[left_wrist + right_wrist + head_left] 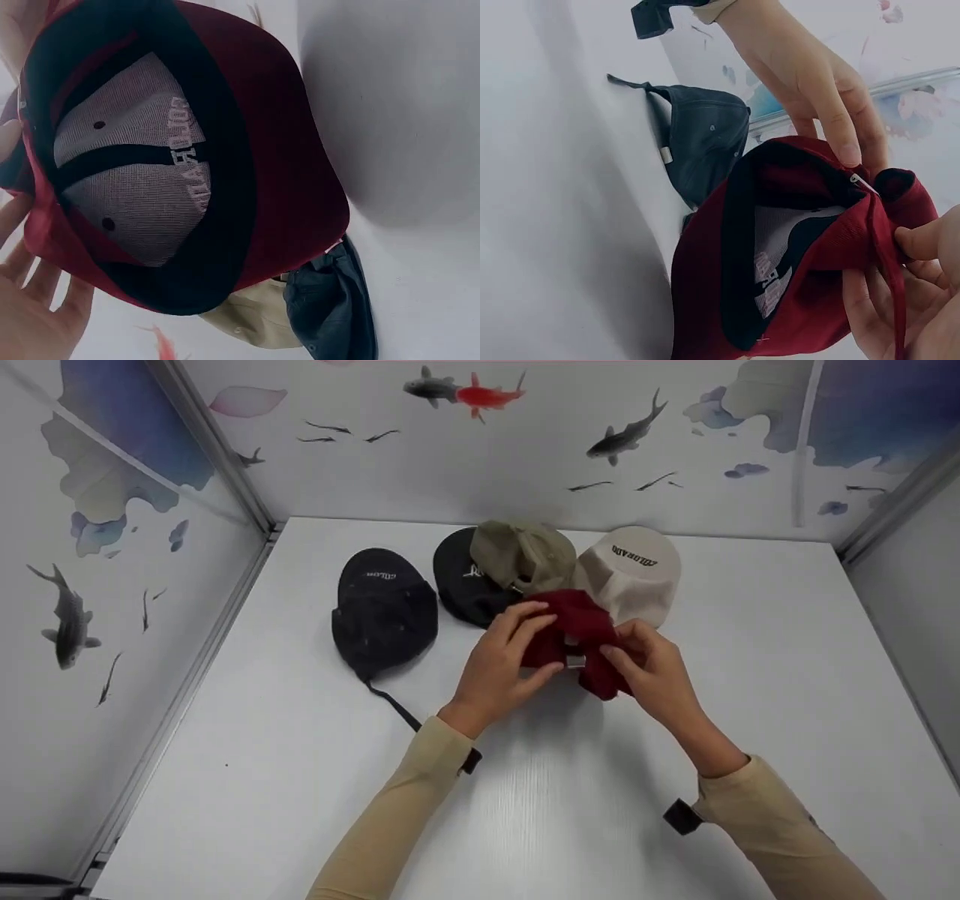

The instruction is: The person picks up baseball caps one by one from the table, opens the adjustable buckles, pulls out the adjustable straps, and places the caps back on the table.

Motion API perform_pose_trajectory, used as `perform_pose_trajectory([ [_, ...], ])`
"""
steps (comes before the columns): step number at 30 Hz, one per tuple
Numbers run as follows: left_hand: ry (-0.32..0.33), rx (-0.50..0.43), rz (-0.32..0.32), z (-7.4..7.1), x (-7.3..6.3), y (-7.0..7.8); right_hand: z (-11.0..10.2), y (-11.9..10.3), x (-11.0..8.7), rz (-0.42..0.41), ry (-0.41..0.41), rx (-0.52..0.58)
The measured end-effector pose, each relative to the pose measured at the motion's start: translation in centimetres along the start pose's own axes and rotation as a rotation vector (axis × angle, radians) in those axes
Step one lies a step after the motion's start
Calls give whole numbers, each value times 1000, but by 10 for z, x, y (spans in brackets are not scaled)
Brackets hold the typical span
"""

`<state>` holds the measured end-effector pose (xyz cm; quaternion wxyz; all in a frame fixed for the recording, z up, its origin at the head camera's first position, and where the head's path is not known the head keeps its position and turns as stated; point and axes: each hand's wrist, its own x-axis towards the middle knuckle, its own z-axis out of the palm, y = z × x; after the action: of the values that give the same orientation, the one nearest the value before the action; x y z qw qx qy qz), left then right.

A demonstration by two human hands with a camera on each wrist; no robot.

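A dark red baseball cap (574, 613) is held between both hands above the table, with its strap opening toward the person. My left hand (495, 664) grips the cap's left side, fingers over the top and thumb near the small metal buckle (575, 661). On the other side, my right hand (651, 666) pinches the strap end (600, 679) between thumb and fingers. The pale mesh lining (135, 187) and a dark sweatband (232, 172) show inside the cap in the left wrist view. Its brim (697, 277) points away from the person.
Behind the red cap lie a black cap (459, 585), an olive cap (510, 547) overlapping it, and a cream cap (637, 562). A navy cap (386, 619) with a trailing strap (394, 705) rests farther left. Printed panels (480, 457) border the white table (247, 810).
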<state>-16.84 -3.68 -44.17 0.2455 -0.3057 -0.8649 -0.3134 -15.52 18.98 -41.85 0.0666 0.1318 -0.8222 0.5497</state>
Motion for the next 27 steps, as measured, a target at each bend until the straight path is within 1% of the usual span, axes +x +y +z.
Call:
perform_pose_trajectory([
  [7, 85, 133, -46, 5, -2, 9, 5, 2, 1, 33, 18, 17],
  [11, 84, 197, -94, 5, -3, 16, 9, 2, 3, 52, 15, 31],
  [14, 70, 217, -122, 4, -3, 20, 11, -1, 3, 56, 14, 44],
  [16, 59, 200, -142, 4, -4, 22, 14, -2, 3, 50, 20, 56],
  [22, 22, 62, -213, 3, -6, 23, 22, -3, 3, 24, 39, 90],
  [27, -24, 34, -277, 3, -6, 22, 28, -3, 1, 8, 44, 101],
])
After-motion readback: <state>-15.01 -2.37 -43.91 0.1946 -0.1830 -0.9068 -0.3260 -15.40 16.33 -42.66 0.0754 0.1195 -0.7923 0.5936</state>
